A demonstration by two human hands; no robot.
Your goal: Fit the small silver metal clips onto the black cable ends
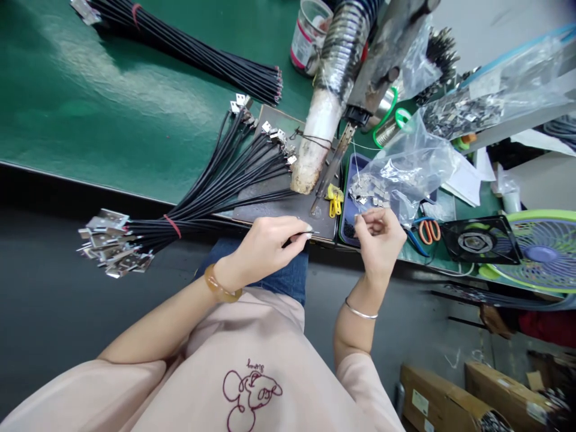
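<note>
Bright overhead light, soft glare on the green mat [103, 84], wide-angle curvature at edges

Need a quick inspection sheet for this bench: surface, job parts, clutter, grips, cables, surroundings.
Surface: green mat, with a dark work plate at the near edge.
Job's things: black wire; metal tab; blue tray of more tabs beside the right hand.
Clutter: bags of metal parts, tin can, orange scissors, yellow clip.
Grippers: left hand grip closed on the wire's end; right hand grip pinched on the tab.
Cables: tied bundle, its metal ends overhanging the table edge; second bundle on the far side.
Surroundings: green fan, small black fan, cardboard boxes on the floor.
</note>
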